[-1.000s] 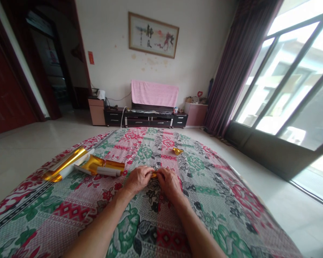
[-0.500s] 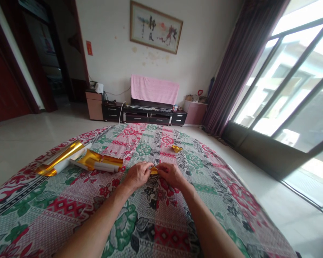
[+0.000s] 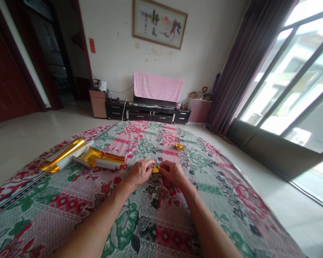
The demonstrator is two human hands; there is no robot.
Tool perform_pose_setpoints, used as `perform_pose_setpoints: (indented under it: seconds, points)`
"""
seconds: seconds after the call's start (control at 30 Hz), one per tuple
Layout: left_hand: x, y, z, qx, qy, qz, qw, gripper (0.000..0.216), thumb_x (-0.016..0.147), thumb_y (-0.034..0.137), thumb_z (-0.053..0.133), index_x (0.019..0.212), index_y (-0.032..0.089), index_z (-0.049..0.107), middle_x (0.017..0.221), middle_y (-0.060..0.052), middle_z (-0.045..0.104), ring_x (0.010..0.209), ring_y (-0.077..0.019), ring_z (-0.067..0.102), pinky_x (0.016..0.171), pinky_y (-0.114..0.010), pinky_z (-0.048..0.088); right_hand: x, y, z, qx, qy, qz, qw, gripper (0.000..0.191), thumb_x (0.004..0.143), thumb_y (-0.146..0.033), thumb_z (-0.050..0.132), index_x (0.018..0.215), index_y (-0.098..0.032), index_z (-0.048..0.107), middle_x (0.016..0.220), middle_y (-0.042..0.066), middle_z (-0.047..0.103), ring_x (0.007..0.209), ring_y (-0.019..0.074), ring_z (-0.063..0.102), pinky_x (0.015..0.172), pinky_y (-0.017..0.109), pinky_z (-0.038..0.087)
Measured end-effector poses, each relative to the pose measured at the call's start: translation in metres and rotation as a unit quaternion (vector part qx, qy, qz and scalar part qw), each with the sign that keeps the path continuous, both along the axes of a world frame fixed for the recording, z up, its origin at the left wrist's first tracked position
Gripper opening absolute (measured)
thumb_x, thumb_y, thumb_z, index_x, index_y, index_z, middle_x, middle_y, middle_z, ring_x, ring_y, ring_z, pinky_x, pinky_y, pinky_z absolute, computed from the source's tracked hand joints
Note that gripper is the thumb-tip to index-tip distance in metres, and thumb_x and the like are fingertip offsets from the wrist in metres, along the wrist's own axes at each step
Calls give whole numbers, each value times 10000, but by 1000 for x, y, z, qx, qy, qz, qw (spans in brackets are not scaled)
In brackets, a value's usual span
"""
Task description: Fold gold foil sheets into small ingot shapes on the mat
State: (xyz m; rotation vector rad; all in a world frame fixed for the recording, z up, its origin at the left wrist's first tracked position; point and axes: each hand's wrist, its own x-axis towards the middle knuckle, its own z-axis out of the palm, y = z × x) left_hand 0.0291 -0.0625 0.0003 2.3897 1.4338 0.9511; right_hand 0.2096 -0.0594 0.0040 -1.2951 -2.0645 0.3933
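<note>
Between my hands, low over the patterned cloth, is a small piece of gold foil paper (image 3: 156, 168). My left hand (image 3: 140, 172) pinches its left side, and my right hand (image 3: 173, 172) closes on its right side; fingers hide part of both ends. Farther off, to the right of my hands, a folded gold paper ingot (image 3: 180, 147) sits on the cloth. Left of my hands lie sheets of gold foil paper (image 3: 94, 159) with white backs, curled at the edges. Another rolled sheet (image 3: 66, 154) rests beside them.
A flowered cloth (image 3: 123, 229) covers the round table under my arms. Beyond it stand a low black cabinet (image 3: 140, 116) and a screen draped with a pink towel (image 3: 158, 86). A purple curtain (image 3: 231, 75) and windows are on the right, a red door (image 3: 8, 79) on the left.
The view has shifted slightly, so the scene sits a little farther right. Both hands keep hold of the small gold paper, which shows a more pointed, flatter face between the fingers.
</note>
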Motion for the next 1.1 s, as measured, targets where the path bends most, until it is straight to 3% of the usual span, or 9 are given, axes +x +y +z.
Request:
perform_pose_setpoints:
  seconds: [0.2,0.47,0.67,1.1]
  points:
    - [-2,0,0,3,35,-19,999,186,811,192,466,824,210,651,740,-7,596,730,-124,553,687,-219,401,-1,-1,2,3,-16,4,1000,114,723,-203,539,773,-175,638,628,-16,620,551,90,525,532,179,342]
    - [-3,-3,-1,25,89,-27,995,239,856,244,423,835,218,660,713,-21,534,724,-124,522,657,-218,377,0,0,2,32,-63,29,997,161,770,-186,482,783,-189,642,722,7,625,651,104,544,623,190,359]
    - [-2,-6,1,27,119,-19,992,268,873,258,383,823,213,643,719,-25,514,738,-133,517,659,-225,373,-1,-3,3,26,-98,8,995,194,798,-198,455,829,-198,647,779,24,630,717,114,564,664,194,362]
    - [-4,-6,4,-1,142,8,990,282,862,292,385,880,263,665,715,-29,509,748,-147,510,667,-237,378,-4,-4,2,31,-122,-12,992,206,806,-210,438,827,-203,643,770,22,627,694,111,550,639,194,336]
